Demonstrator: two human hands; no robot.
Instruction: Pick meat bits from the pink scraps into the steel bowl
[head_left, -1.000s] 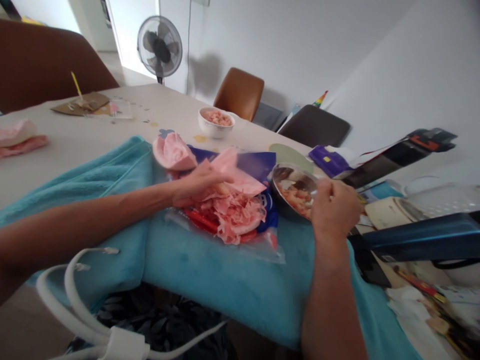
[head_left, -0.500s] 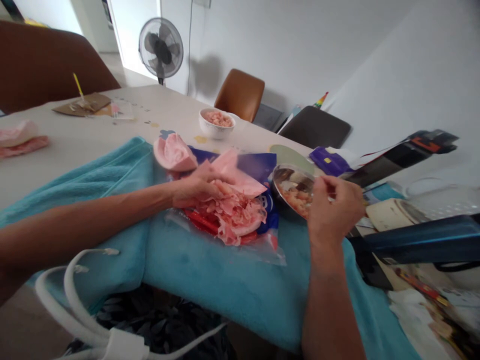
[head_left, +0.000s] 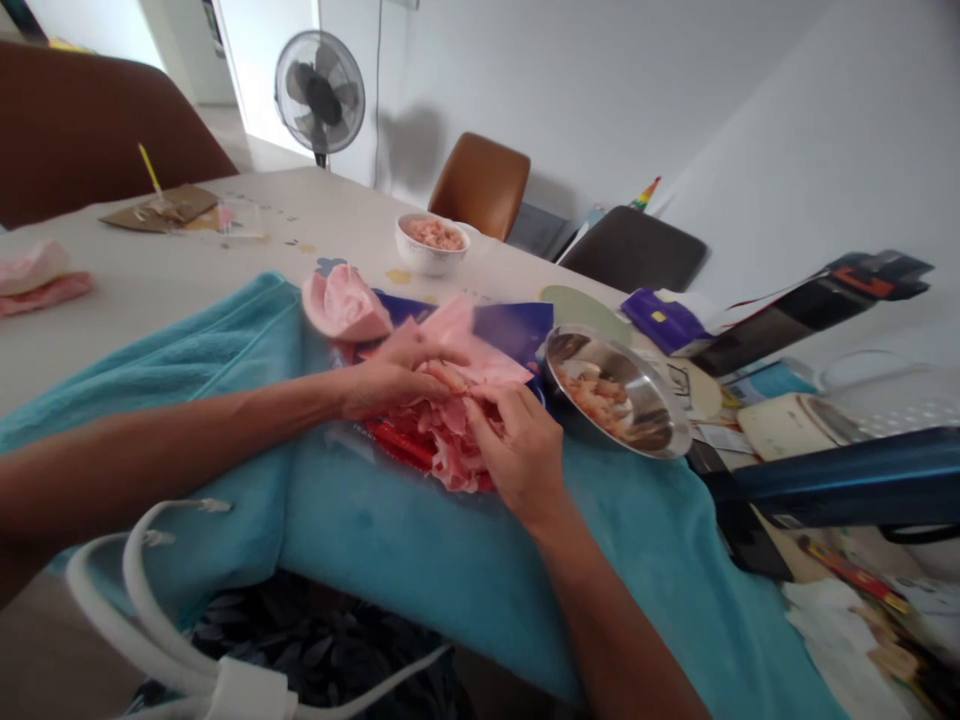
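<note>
A heap of pink shreds point(head_left: 444, 432) lies on a clear plastic bag over a blue sheet point(head_left: 517, 328), on a turquoise towel point(head_left: 420, 560). My left hand point(head_left: 379, 375) rests on the heap's left side, fingers curled into the pink pieces. My right hand point(head_left: 517, 440) lies on the heap's right side with fingers bent, pinching at the shreds. A steel bowl point(head_left: 660, 425) holding orange-pink bits stands just right of my right hand. A pink rounded lump point(head_left: 341, 305) sits behind my left hand.
A white bowl point(head_left: 429, 258) of pink bits stands farther back on the table. A fan point(head_left: 319, 92) and chairs are behind. Papers, a purple pack point(head_left: 664, 322) and dark-blue objects crowd the right side. White tubing point(head_left: 142, 620) hangs at lower left.
My right hand has left the steel bowl and moved left onto the pink heap. My left hand has stayed on the heap.
</note>
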